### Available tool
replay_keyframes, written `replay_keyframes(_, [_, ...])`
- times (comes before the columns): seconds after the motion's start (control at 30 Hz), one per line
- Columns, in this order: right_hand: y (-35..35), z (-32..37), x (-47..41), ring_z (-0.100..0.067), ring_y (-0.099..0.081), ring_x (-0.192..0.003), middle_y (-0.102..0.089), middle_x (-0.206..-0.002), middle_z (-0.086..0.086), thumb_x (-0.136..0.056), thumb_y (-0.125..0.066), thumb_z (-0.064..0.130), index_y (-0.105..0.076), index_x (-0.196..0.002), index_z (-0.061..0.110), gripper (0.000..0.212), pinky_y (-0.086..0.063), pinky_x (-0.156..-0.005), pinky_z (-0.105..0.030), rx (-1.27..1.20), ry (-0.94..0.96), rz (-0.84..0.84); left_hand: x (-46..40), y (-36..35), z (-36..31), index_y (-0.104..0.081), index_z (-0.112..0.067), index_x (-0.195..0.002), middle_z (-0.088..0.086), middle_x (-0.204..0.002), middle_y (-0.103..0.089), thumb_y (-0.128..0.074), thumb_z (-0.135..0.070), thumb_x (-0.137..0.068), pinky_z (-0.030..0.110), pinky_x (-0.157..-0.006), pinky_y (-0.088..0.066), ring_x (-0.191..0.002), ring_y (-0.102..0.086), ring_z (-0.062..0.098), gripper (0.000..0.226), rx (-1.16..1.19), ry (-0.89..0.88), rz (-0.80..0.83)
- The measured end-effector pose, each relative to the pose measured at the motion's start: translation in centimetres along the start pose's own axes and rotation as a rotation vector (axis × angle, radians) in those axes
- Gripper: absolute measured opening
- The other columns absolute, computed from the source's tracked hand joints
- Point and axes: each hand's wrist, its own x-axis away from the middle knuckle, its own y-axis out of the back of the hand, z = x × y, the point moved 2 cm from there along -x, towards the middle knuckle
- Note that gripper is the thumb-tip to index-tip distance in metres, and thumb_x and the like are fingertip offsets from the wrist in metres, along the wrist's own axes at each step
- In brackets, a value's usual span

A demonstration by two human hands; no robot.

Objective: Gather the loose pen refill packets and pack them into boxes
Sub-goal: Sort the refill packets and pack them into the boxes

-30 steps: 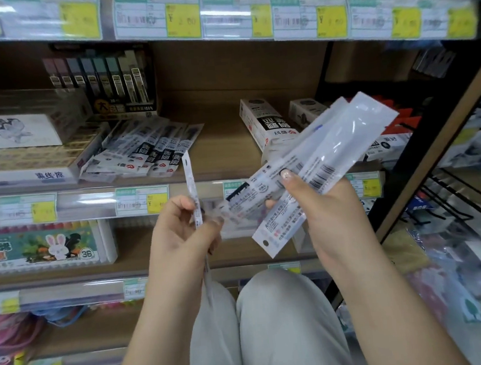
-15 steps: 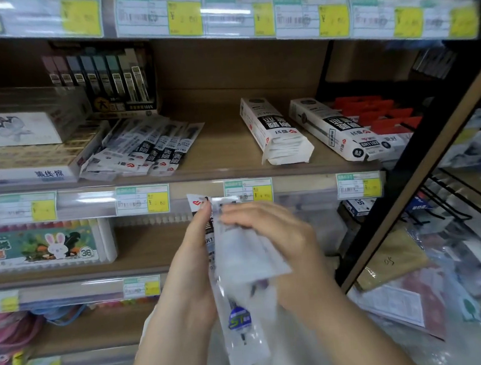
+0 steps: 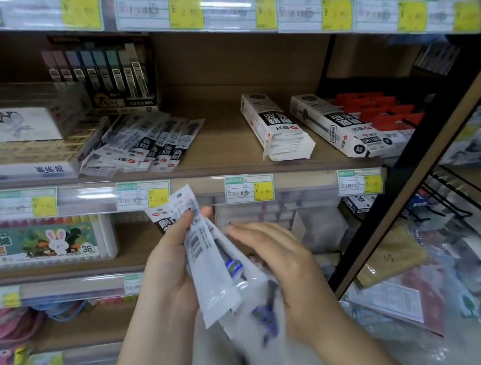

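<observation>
My left hand [image 3: 168,264] grips a stack of white pen refill packets [image 3: 209,266] held upright in front of the lower shelf. My right hand [image 3: 281,266] rests against the right side of the same stack, fingers spread over the blurred lower packets. On the shelf above, a loose pile of refill packets [image 3: 140,144] lies left of centre. Two long white refill boxes lie to the right: one [image 3: 272,127] with its near end open and packets showing, the other [image 3: 336,124] beside it.
A flat white box [image 3: 23,172] and a dark display of lead cases [image 3: 102,75] sit at the shelf's left. Red packs [image 3: 378,109] lie behind the boxes. A crayon box [image 3: 41,240] stands on the lower shelf. Wire hooks and bagged goods [image 3: 456,236] crowd the right.
The fanned packets from my right hand were brought down and joined with the one in my left hand into a single stack. Both hands now hold it lower.
</observation>
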Motion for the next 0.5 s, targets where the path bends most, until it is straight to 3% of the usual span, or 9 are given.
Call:
replay_keyframes(0.1, [0.4,-0.9,0.3,-0.004,-0.06,-0.09,-0.063,-0.101,0.012,-0.083,-0.043,0.027,-0.06,-0.116,0.033,0.038,-0.045,-0.078,-0.014,-0.182,-0.116,-0.155,0.0,0.7,-0.4,-0.074,-0.014,-0.06,-0.003,-0.05,-0.053,-0.056,-0.03,-0.091,0.015,-0.044,-0.045,-0.041,-0.048,0.007,0.039,-0.187,-0.137,-0.087])
replay_keyframes(0.17, [0.5,-1.1,0.2,-0.002,-0.059,-0.075,-0.064,-0.087,0.014,-0.085,-0.04,0.033,-0.062,-0.103,0.042,0.03,-0.042,-0.07,-0.015,-0.308,-0.222,-0.224,0.2,0.7,-0.3,-0.073,-0.012,-0.075,-0.005,-0.05,-0.057,-0.054,-0.03,-0.092,0.016,-0.042,-0.043,-0.039,-0.047,0.007,0.03,-0.308,-0.252,-0.06])
replay_keyframes(0.27, [0.4,-0.6,-0.6,-0.002,-0.056,-0.062,-0.064,-0.072,0.005,-0.076,-0.05,0.045,-0.065,-0.079,0.029,0.021,-0.044,-0.062,-0.018,-0.396,-0.385,-0.16,0.7,0.0,0.4,-0.069,-0.009,-0.097,-0.003,-0.066,-0.07,-0.054,-0.025,-0.092,0.024,-0.047,-0.048,-0.048,-0.059,0.01,0.023,-0.469,-0.439,0.017])
replay_keyframes(0.4, [-0.7,-0.2,-1.0,-0.011,-0.067,-0.076,-0.072,-0.082,0.001,-0.065,-0.071,0.036,-0.066,-0.085,0.026,0.023,-0.055,-0.075,-0.03,-0.49,-0.506,0.089,0.9,-0.7,1.3,-0.07,-0.008,-0.096,0.011,-0.084,-0.074,-0.061,-0.022,-0.085,0.044,-0.069,-0.057,-0.07,-0.07,0.027,0.019,-0.472,-0.46,0.031])
replay_keyframes(0.5, [-1.1,-0.4,-1.1,-0.019,-0.069,-0.087,-0.072,-0.092,-0.002,-0.066,-0.071,0.031,-0.064,-0.095,0.021,0.031,-0.053,-0.084,-0.046,-0.45,-0.528,0.123,0.9,-0.9,1.6,-0.07,-0.007,-0.093,0.011,-0.08,-0.074,-0.065,-0.023,-0.075,0.038,-0.063,-0.057,-0.066,-0.071,0.025,0.025,-0.452,-0.461,0.046])
